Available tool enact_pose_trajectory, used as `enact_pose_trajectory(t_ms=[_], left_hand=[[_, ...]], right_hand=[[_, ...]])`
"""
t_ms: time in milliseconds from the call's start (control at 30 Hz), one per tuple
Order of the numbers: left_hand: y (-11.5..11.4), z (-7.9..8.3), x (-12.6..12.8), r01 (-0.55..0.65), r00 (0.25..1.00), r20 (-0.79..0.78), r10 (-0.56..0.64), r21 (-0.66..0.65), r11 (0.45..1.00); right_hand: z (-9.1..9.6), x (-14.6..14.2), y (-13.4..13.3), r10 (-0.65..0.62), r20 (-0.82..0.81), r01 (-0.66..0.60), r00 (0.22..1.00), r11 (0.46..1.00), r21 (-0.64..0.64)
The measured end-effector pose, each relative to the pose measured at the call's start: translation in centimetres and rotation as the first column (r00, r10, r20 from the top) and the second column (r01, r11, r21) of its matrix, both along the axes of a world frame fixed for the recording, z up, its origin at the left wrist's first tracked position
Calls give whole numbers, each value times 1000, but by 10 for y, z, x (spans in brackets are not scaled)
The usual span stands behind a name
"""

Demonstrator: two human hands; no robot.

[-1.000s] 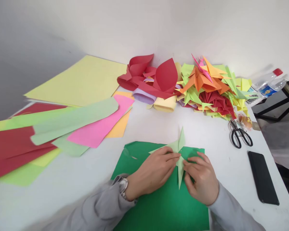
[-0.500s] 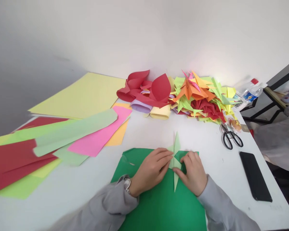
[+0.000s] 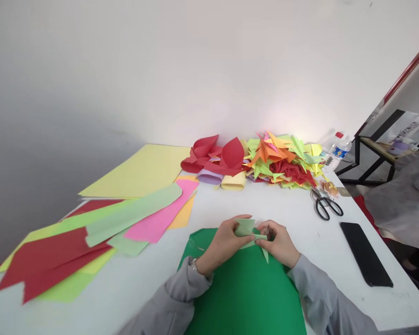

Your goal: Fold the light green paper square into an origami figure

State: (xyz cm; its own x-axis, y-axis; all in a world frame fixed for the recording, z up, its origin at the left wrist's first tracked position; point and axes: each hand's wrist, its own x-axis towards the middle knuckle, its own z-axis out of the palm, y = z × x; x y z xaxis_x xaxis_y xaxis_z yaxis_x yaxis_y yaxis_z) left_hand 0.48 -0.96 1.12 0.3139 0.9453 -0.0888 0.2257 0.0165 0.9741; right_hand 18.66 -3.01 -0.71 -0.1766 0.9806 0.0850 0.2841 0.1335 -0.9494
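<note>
Both my hands hold a small light-green folded paper piece (image 3: 246,229) just above a dark green sheet (image 3: 244,293) on the white table (image 3: 265,204). My left hand (image 3: 223,243) pinches the piece's left side, fingers curled round it. My right hand (image 3: 279,243) grips its right side, and a pointed tip of the piece sticks down below that hand. Grey sleeves cover both arms, with a wristwatch on my left wrist.
Large coloured sheets (image 3: 125,204) lie fanned out at the left. Red curled paper (image 3: 216,158) and a heap of folded paper figures (image 3: 282,160) sit at the back. Black scissors (image 3: 324,204), a black phone (image 3: 366,253) and a water bottle (image 3: 337,151) are at the right. A metal rack stands beyond.
The light-green piece lay flat on the dark green sheet under my fingers; now both hands have lifted it off the sheet and turned it. The view has tilted upward.
</note>
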Motion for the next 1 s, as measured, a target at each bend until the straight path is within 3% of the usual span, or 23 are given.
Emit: enact_pose_trajectory(t_ms=[133,267,400,500,633,833,1000], left_hand=[[15,4,7,-19,1000,-20,18,-35,999],[25,0,9,35,999,-14,-36,-44,998],[22,-5,5,207,978,39,-204,-77,975],[15,-4,3,267,964,38,-264,-99,959],[11,1,3,296,955,21,-296,13,955],[10,2,2,255,967,9,-255,-112,960],[9,4,1,221,975,24,-220,-98,970]], right_hand=[[8,4,18,55,-10,-55,998,996,70],[3,7,24,70,24,-72,997,989,129],[-5,8,17,119,77,-131,990,978,165],[-6,7,12,147,120,-163,982,977,137],[-4,6,10,172,158,-192,972,973,125],[-1,10,13,196,115,-202,974,979,42],[0,15,15,192,27,-190,981,981,-49]])
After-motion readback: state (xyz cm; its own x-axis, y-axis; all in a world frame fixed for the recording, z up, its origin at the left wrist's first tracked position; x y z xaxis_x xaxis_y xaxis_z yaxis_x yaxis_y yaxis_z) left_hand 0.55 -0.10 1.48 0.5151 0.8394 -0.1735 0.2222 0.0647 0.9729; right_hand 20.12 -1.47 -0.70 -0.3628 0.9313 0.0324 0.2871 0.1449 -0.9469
